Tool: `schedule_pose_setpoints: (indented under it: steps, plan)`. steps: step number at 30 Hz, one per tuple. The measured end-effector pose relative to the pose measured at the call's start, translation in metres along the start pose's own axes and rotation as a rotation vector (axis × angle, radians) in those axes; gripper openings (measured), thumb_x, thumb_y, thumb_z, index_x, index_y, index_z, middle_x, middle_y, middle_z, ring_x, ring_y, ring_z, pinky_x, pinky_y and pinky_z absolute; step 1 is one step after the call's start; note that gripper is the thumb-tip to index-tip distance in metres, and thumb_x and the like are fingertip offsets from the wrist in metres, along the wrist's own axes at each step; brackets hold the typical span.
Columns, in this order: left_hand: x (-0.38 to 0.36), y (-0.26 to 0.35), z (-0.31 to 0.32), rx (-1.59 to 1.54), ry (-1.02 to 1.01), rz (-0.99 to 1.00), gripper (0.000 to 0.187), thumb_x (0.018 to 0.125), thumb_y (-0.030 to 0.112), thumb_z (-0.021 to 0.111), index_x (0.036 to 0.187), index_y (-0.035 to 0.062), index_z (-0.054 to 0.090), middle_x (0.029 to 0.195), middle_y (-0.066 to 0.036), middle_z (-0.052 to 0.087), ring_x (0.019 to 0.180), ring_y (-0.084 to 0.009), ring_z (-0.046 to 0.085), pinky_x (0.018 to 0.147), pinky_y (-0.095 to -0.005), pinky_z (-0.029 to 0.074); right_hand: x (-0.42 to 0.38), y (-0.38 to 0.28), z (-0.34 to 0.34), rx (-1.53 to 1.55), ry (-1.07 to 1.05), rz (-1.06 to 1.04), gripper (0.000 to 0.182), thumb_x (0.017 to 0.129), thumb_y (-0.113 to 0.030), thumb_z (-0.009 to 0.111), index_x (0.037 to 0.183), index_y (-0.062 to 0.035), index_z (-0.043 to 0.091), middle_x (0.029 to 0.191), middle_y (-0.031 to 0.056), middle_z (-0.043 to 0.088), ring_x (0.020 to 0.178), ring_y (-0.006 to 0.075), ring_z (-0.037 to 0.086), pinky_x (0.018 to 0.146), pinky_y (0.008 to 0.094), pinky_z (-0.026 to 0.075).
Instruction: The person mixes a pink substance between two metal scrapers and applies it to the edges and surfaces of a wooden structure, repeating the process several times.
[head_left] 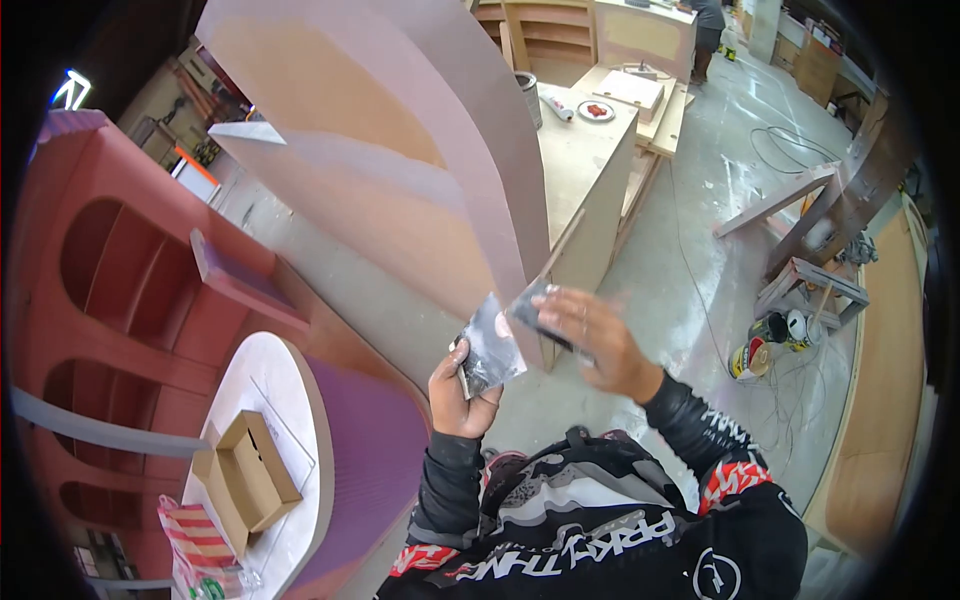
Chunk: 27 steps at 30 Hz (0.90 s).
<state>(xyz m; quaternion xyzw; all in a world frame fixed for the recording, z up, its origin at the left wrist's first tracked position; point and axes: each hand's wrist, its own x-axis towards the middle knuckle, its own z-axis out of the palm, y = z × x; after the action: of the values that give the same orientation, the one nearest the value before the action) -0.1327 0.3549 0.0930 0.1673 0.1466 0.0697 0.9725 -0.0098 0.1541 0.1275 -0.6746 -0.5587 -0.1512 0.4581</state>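
My left hand (pixel 460 398) is closed round the lower edge of a flat, smeared grey putty board (pixel 488 352), thumb on its face. A pale pink dab of putty (pixel 502 327) sits near the board's right edge. Close beside it, my right hand (pixel 600 340) grips a dark flat putty scraper (pixel 532 308), fingers laid along it and slightly smeared by motion. Beyond both hands rises a tall curved panel (pixel 420 60), pinkish grey with a tan patch on its face.
On the left, a white-topped curved counter (pixel 290 365) carries an open cardboard box (pixel 250 480). A wooden bench (pixel 590 150) ahead holds a can (pixel 528 98) and a plate with red stuff (pixel 597 111). Paint cans (pixel 750 358) and cables lie on the floor at right; a person (pixel 708 35) stands far off.
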Motion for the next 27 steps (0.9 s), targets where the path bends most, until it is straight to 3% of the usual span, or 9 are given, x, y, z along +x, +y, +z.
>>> schedule_pose_setpoints:
  steps: [4,6,8,9,11,14,18,24,27]
  plan:
    - [-0.016,-0.009,0.01,0.051,-0.019,-0.045,0.027,0.099,0.018,0.047,0.119,0.0019,0.053,0.112,-0.012,0.066,0.101,-0.0261,0.067,0.089,-0.0416,0.055,-0.056,0.001,0.022,0.191,-0.115,0.232,0.059,0.07,0.011,0.048,0.126,-0.0047,0.059,0.132,0.0137,0.057,0.122,0.0355,0.051,0.103,0.043,0.042]
    - [-0.026,-0.008,0.029,0.109,0.035,0.188,0.03,0.1,0.019,0.046,0.122,0.0008,0.051,0.115,-0.012,0.064,0.106,-0.0258,0.065,0.093,-0.0426,0.052,-0.104,0.025,0.033,0.19,-0.241,0.312,0.049,0.078,0.011,0.047,0.123,-0.0021,0.06,0.127,0.0144,0.06,0.117,0.0331,0.056,0.1,0.0421,0.044]
    - [-0.026,-0.016,0.029,0.324,0.066,0.361,0.038,0.101,0.026,0.047,0.127,-0.0019,0.048,0.121,-0.014,0.061,0.11,-0.0268,0.062,0.097,-0.0428,0.049,-0.125,0.027,0.043,0.933,0.072,1.062,0.034,0.09,0.001,0.048,0.121,-0.0034,0.059,0.121,0.0133,0.063,0.107,0.0276,0.063,0.096,0.0411,0.047]
    - [-0.027,-0.02,0.024,0.551,0.047,0.515,0.045,0.101,0.031,0.047,0.13,-0.0034,0.046,0.125,-0.016,0.058,0.113,-0.0278,0.06,0.099,-0.0427,0.047,-0.139,0.026,0.041,0.95,0.053,1.084,0.034,0.09,0.001,0.048,0.121,-0.0034,0.059,0.121,0.0133,0.063,0.107,0.0276,0.063,0.096,0.0411,0.047]
    - [-0.021,-0.033,0.015,0.797,-0.082,0.763,0.065,0.1,0.043,0.046,0.14,-0.0078,0.036,0.134,-0.02,0.052,0.12,-0.0318,0.054,0.105,-0.0417,0.041,-0.087,-0.008,0.006,1.807,0.563,1.325,0.025,0.097,-0.013,0.048,0.119,-0.005,0.057,0.115,0.0104,0.065,0.099,0.0238,0.066,0.091,0.0404,0.051]
    - [-0.024,-0.051,0.012,1.304,-0.302,0.993,0.065,0.101,0.043,0.044,0.146,-0.0015,0.032,0.137,-0.02,0.05,0.124,-0.0353,0.051,0.108,-0.0427,0.037,-0.078,-0.018,0.007,1.959,0.507,1.347,0.025,0.097,-0.018,0.048,0.118,-0.006,0.055,0.111,0.0096,0.065,0.098,0.0255,0.066,0.09,0.0406,0.052]
    - [-0.013,-0.054,0.014,1.659,-0.773,1.159,0.045,0.095,0.035,0.054,0.134,0.0128,0.05,0.136,-0.027,0.05,0.126,-0.0415,0.05,0.102,-0.0499,0.038,-0.071,-0.031,-0.001,2.102,0.383,1.373,0.027,0.096,-0.018,0.048,0.119,-0.0061,0.055,0.114,0.0104,0.063,0.104,0.0252,0.064,0.09,0.0428,0.052]
    - [-0.045,-0.028,0.015,2.051,-0.698,1.034,0.043,0.088,0.028,0.061,0.128,0.0127,0.056,0.139,-0.017,0.052,0.126,-0.0377,0.05,0.098,-0.0494,0.04,-0.07,-0.025,-0.041,2.031,0.459,1.17,0.036,0.094,-0.014,0.05,0.127,-0.0007,0.05,0.12,0.012,0.061,0.109,0.0271,0.061,0.095,0.0445,0.05]
    - [-0.054,-0.046,-0.023,1.744,-0.224,0.505,0.035,0.099,0.027,0.05,0.127,0.0051,0.054,0.129,-0.017,0.059,0.114,-0.0331,0.059,0.098,-0.0433,0.046,-0.048,-0.051,-0.056,1.561,0.509,0.763,0.033,0.091,-0.006,0.054,0.123,0.0042,0.053,0.123,0.0131,0.06,0.115,0.0293,0.059,0.098,0.0449,0.048]
